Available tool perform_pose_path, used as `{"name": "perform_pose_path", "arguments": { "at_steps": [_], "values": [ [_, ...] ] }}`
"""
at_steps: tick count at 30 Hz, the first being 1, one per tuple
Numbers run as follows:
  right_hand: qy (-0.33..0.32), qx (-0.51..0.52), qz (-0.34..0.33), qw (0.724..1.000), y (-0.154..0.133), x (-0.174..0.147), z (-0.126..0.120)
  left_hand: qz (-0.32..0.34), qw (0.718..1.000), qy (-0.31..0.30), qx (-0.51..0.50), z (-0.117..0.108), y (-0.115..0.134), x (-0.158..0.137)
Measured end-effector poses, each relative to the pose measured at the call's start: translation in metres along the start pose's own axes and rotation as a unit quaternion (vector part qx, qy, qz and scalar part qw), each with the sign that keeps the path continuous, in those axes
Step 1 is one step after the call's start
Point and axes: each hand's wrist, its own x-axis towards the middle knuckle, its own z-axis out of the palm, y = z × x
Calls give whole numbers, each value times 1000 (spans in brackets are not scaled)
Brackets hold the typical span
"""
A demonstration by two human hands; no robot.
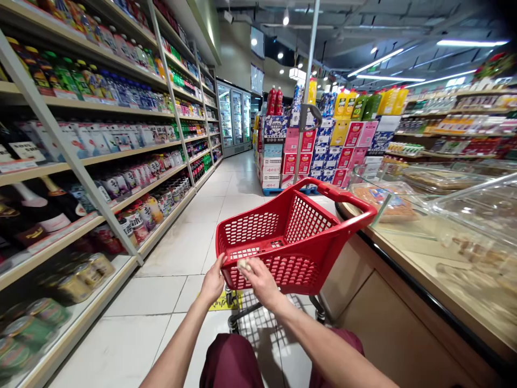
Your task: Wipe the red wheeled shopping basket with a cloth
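Observation:
A red plastic shopping cart (283, 269) with perforated walls stands in front of me, its handle at the far right. My left hand (213, 280) is closed on the near left corner of the cart's rim. Just right of it, my right hand (260, 277) pinches a small, pale, crumpled wad (243, 264) against the rim. Whether this is cloth or tissue, I cannot tell. Inside, the cart's basket shows only its red slatted floor.
Shelves (133, 202) of bottles and cans line the left side. A glass-topped counter (428, 253) borders the cart on the right. Stacked drink cartons (297, 161) and a metal pole (309, 70) stand behind. A yellow floor sticker (222, 302) lies below my hands.

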Motion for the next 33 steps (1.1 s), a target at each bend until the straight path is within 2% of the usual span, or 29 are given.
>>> {"name": "perform_pose_path", "arguments": {
  "at_steps": [2,7,11,13,18,20,24,29,31,33],
  "values": [
    [6,-9,-1,1000,0,10,1,-1,999,7,32,1,2,2],
    [-73,-21,-35,997,3,-6,3,4,987,-18,161,0,8,-1],
    [-19,-15,-9,1000,17,-3,-15,7,972,-31,231,4,24,0],
    [-6,-25,8,1000,25,-4,-21,27,969,-40,242,10,34,3],
    [-81,-43,36,995,39,-38,-25,34,968,-52,244,16,52,8],
    [-59,-35,34,997,42,-39,-30,30,967,-46,250,17,57,9],
    [15,-47,36,998,53,-20,-38,32,966,-31,253,22,64,10],
    [-64,-57,37,996,59,-36,-37,43,967,-23,250,26,66,9],
    [-44,-44,33,998,62,-37,-43,44,966,-21,253,26,68,10],
    [7,-37,37,999,67,-29,-53,48,966,-17,255,29,72,10]
  ]
}}
